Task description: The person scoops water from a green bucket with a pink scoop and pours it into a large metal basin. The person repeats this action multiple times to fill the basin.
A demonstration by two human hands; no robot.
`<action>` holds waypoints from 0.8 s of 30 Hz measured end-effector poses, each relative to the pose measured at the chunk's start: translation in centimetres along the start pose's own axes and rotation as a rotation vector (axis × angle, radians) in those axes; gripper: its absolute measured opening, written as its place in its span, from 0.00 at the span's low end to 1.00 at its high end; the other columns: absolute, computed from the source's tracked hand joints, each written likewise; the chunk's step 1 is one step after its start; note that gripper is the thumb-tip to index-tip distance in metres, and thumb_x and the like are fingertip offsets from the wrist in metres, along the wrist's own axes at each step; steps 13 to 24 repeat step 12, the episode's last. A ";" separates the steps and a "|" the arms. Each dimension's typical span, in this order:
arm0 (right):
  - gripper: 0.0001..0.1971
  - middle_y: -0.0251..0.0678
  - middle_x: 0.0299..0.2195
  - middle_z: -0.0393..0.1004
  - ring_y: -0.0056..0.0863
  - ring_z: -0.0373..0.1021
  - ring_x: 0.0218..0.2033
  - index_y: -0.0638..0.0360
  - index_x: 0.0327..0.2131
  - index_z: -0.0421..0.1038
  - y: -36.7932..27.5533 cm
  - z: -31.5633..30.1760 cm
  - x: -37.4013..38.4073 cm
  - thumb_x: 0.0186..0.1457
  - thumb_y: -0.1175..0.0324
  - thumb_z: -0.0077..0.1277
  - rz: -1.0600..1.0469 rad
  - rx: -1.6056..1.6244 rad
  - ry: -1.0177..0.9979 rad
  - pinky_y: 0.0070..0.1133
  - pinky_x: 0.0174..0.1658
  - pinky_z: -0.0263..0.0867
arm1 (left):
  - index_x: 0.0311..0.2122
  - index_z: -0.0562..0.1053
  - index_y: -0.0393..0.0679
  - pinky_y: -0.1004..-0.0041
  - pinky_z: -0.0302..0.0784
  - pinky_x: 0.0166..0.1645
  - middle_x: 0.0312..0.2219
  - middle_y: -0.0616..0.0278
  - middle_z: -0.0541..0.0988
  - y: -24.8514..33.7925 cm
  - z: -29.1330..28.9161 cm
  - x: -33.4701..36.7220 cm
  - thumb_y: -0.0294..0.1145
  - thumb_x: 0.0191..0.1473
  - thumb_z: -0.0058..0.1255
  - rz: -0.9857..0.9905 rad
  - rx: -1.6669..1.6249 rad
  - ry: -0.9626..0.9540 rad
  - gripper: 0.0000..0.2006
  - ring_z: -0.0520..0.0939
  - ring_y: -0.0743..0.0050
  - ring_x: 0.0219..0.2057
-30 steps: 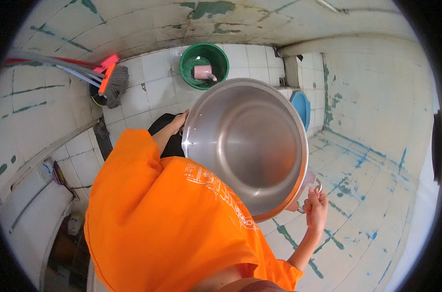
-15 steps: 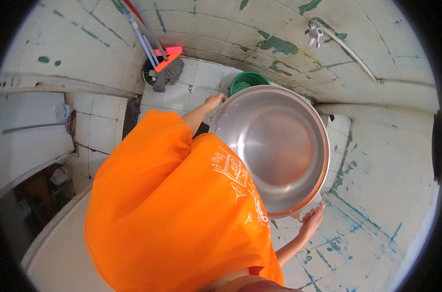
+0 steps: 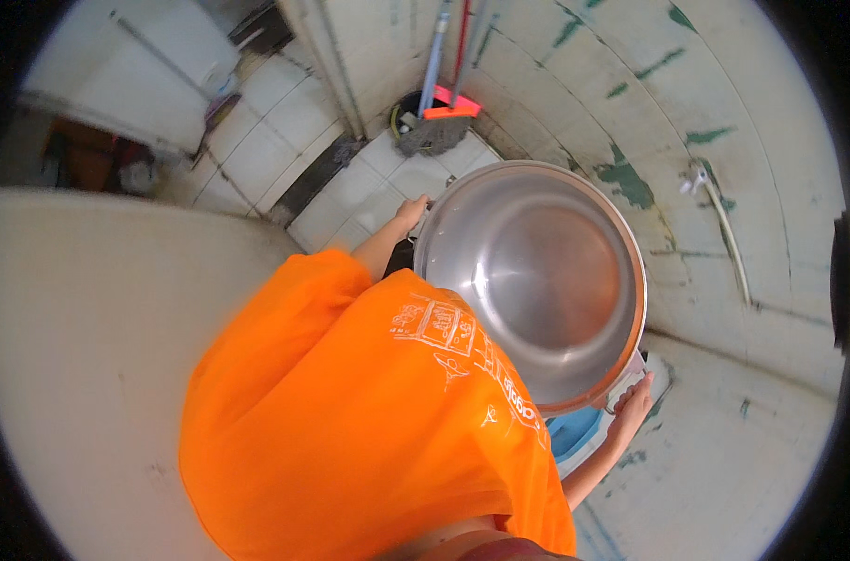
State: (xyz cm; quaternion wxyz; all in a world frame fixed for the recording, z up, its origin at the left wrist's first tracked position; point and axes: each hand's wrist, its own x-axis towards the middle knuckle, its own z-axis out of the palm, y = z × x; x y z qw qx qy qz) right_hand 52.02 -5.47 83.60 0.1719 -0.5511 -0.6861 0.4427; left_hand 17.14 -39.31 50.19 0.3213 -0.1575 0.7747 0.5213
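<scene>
A large, wide metal pot [image 3: 547, 271] stays between my two hands, its shiny inside facing up and holding nothing I can see. At its far left rim my left hand [image 3: 412, 211] is closed round a side handle. On the opposite side, at the near right, my right hand [image 3: 633, 402] grips the other handle [image 3: 616, 406]. The near edge of the pot rests close against the orange shirt [image 3: 350, 402] and is partly hidden by it.
Mops and a broom [image 3: 434, 103] stand in a dark bucket [image 3: 404, 107] in the far corner. A blue plastic basin [image 3: 575, 432] shows beneath the pot. A tap pipe [image 3: 729, 234] runs along the right wall. At left lie a dark doorway strip [image 3: 317, 178] and a pale panel [image 3: 98, 309].
My view has turned toward the left, bringing the doorway strip closer to the middle. Both hands still hold the pot. The green tub behind it is out of sight, and a blue basin has appeared.
</scene>
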 end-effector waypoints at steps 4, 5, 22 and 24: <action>0.24 0.21 0.09 0.45 0.12 0.43 0.10 0.50 0.14 0.51 -4.0 3.2 4.2 0.56 0.47 0.37 -0.227 -0.079 -0.252 0.16 0.12 0.39 | 0.16 0.65 0.41 0.70 0.59 0.20 0.10 0.63 0.63 -1.8 -4.5 -5.4 0.51 0.48 0.35 -0.112 -0.169 0.084 0.23 0.62 0.73 0.12; 0.24 0.21 0.09 0.45 0.12 0.42 0.10 0.50 0.14 0.51 -5.1 4.3 4.8 0.56 0.47 0.37 -0.249 -0.096 -0.308 0.16 0.12 0.39 | 0.17 0.65 0.41 0.70 0.59 0.21 0.11 0.63 0.64 -2.9 -5.8 -6.6 0.50 0.49 0.34 -0.130 -0.194 0.114 0.22 0.62 0.73 0.13; 0.23 0.20 0.10 0.47 0.10 0.44 0.11 0.51 0.15 0.51 -11.5 14.4 8.6 0.55 0.46 0.39 -0.606 -0.185 -0.712 0.14 0.13 0.39 | 0.40 0.72 0.44 0.71 0.64 0.39 0.35 0.48 0.73 -18.6 -5.7 -9.7 0.57 0.50 0.32 -0.101 -0.525 0.516 0.27 0.73 0.71 0.33; 0.23 0.20 0.10 0.47 0.10 0.44 0.11 0.51 0.15 0.51 -11.5 14.4 8.6 0.55 0.46 0.39 -0.606 -0.185 -0.712 0.14 0.13 0.39 | 0.40 0.72 0.44 0.71 0.64 0.39 0.35 0.48 0.73 -18.6 -5.7 -9.7 0.57 0.50 0.32 -0.101 -0.525 0.516 0.27 0.73 0.71 0.33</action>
